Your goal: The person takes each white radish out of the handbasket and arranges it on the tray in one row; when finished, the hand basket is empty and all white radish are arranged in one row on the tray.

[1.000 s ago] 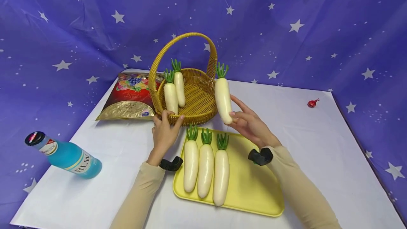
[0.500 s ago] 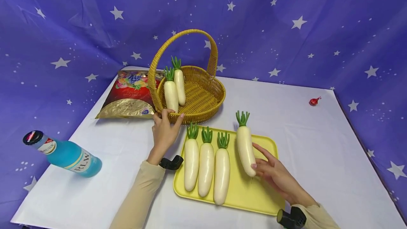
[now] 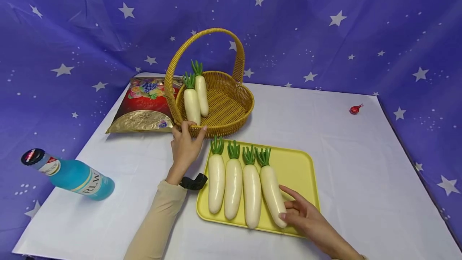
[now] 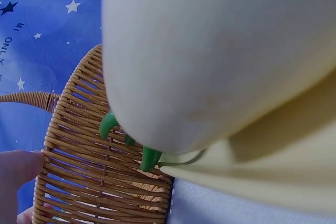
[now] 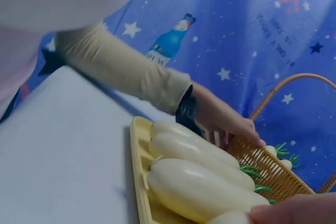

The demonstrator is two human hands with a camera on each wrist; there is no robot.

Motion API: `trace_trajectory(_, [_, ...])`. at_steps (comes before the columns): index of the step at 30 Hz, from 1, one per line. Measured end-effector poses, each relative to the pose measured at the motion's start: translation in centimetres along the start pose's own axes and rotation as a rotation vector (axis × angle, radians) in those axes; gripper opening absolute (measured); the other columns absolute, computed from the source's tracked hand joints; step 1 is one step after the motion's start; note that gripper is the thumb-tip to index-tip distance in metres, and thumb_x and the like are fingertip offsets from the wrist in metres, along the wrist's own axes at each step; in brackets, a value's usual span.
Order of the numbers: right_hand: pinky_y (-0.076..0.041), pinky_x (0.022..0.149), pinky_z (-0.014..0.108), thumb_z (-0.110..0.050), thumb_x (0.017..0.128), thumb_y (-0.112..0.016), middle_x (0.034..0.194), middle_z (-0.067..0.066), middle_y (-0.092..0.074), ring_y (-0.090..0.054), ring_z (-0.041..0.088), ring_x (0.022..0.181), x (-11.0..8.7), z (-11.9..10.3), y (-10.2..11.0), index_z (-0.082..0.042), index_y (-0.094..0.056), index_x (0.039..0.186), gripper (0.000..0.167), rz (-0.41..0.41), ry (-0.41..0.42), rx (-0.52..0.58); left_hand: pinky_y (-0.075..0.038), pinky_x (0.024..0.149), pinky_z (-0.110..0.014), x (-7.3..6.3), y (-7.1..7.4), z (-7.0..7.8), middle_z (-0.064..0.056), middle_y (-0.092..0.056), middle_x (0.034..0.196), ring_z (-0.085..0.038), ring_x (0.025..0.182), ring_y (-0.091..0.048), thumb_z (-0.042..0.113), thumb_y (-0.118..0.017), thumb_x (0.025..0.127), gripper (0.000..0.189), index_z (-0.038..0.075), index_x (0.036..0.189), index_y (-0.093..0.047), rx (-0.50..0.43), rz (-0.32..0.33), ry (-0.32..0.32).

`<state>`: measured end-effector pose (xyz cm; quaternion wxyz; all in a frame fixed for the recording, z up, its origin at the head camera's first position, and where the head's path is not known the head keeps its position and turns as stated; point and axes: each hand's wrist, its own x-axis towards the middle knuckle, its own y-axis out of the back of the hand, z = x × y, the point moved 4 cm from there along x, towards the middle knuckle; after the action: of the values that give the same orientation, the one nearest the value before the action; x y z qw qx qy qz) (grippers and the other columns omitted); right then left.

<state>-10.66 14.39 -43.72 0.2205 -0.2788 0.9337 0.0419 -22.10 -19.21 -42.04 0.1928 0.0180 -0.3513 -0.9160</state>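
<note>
In the head view, my left hand [image 3: 185, 147] grips the near rim of a woven wicker basket [image 3: 227, 109] with an arched handle. Two white radishes with green tops, one of them a front radish [image 3: 192, 105], lean inside at its left. My right hand [image 3: 306, 220] pinches the lower end of another white radish [image 3: 272, 191], which lies slanted on a yellow tray [image 3: 294, 167]. Left of it, three more radishes lie side by side, among them a middle radish [image 3: 233, 189]. The left wrist view has a radish close up, hiding much of the tray.
A blue bottle [image 3: 84, 179] stands at the left of the white table [image 3: 361, 179]. Left of the basket lies a red and gold candy bag [image 3: 144, 107], partly behind it. A small red wrapped candy [image 3: 355, 109] sits far right. Starry purple cloth [image 3: 288, 31] hangs behind.
My right hand has carried a radish from beside the basket, right and toward me, then down onto the tray beside the other three. My left hand has stayed on the basket rim.
</note>
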Motion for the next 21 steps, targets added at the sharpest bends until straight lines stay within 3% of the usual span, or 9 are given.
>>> trace_trajectory(7, [-0.048, 0.08, 0.022, -0.021, 0.084, -0.064, 0.116, 0.015, -0.049, -0.057, 0.011, 0.097, 0.2, -0.5, -0.1, -0.018, -0.029, 0.14, 0.066, 0.074, 0.069, -0.233, -0.025, 0.092, -0.056, 0.0, 0.0, 0.0, -0.03, -0.025, 0.131, -0.048, 0.103, -0.045, 0.063, -0.045, 0.084, 0.053, 0.019, 0.115, -0.041, 0.002, -0.011, 0.006])
trace_trajectory(12, [-0.046, 0.075, 0.02, -0.023, 0.086, -0.061, 0.11, 0.014, -0.054, -0.054, 0.001, 0.092, 0.7, -1.9, 0.3, -0.008, -0.046, 0.128, 0.048, 0.126, 0.198, -0.426, -0.024, 0.094, -0.056, 0.0, 0.2, -0.1, -0.031, -0.023, 0.133, -0.05, 0.106, -0.045, 0.063, -0.044, 0.084, 0.053, 0.02, 0.115, -0.041, 0.004, -0.008, 0.002])
trace_trajectory(21, [-0.049, 0.073, 0.022, -0.021, 0.088, -0.058, 0.102, 0.013, -0.057, -0.056, 0.001, 0.086, 1.8, -3.4, 0.8, -0.004, -0.055, 0.118, 0.034, 0.121, 0.321, -0.473, -0.025, 0.094, -0.056, -0.1, 0.0, 0.0, -0.031, -0.022, 0.133, -0.052, 0.104, -0.046, 0.064, -0.044, 0.083, 0.054, 0.019, 0.114, -0.042, -0.008, -0.01, 0.0])
